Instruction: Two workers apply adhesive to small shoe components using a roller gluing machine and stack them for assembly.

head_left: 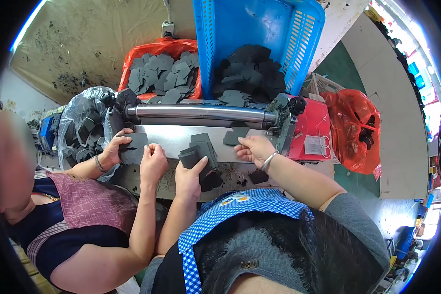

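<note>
My left hand (187, 180) is closed around a fanned stack of dark grey flat pieces (197, 151), held over the front edge of the metal feed plate. My right hand (256, 149) pinches the near edge of another dark grey flat piece (236, 134), which lies over the plate's right part. Behind both hands runs the shiny steel roller (206, 112) of a machine. To my left a co-worker's hands (153, 164) hold a similar dark grey piece (134, 148) at the plate's left end.
Beyond the roller stand a blue plastic basket (303, 46) and a red bag (127, 63), both holding dark pieces. A clear bag (72, 110) of pieces is at left. The machine's red end housing (311, 125) and an orange-red bag (345, 125) are at right.
</note>
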Demonstrator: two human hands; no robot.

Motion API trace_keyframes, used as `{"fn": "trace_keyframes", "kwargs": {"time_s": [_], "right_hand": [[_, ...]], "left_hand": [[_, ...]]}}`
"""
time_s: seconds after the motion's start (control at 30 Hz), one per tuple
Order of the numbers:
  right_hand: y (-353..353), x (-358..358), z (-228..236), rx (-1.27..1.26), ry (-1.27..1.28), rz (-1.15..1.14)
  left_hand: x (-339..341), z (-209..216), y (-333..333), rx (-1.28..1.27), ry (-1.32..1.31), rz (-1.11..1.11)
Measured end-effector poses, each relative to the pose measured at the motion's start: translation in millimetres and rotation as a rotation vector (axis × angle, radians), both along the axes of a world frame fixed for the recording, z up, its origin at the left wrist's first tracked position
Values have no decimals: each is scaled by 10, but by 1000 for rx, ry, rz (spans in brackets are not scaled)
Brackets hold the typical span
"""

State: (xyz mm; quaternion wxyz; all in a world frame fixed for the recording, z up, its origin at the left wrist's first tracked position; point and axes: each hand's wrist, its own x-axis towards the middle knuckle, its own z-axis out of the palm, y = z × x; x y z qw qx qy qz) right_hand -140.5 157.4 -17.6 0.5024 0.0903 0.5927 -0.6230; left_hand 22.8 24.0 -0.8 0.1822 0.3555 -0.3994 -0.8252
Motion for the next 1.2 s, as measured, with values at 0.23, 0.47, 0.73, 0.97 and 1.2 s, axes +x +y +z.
{"fn": "trace_keyframes", "kwargs": {"time_s": [0.23, 0.47, 0.73, 0.97, 1.2], "right_hand": [[-90, 257, 256, -186, 67, 341], [-53, 249, 210, -185, -202, 251], [-42, 50, 213, -102, 35, -107], [9, 112, 78, 6, 84, 148], [-58, 272, 263, -124, 152, 389]], "left_hand": [[2, 38, 49, 61, 12, -114], [5, 10, 35, -62, 31, 0], [19, 26, 22, -54, -29, 35], [-28, -25, 2, -153, 69, 70], [-33, -49, 49, -13, 67, 47]]}}
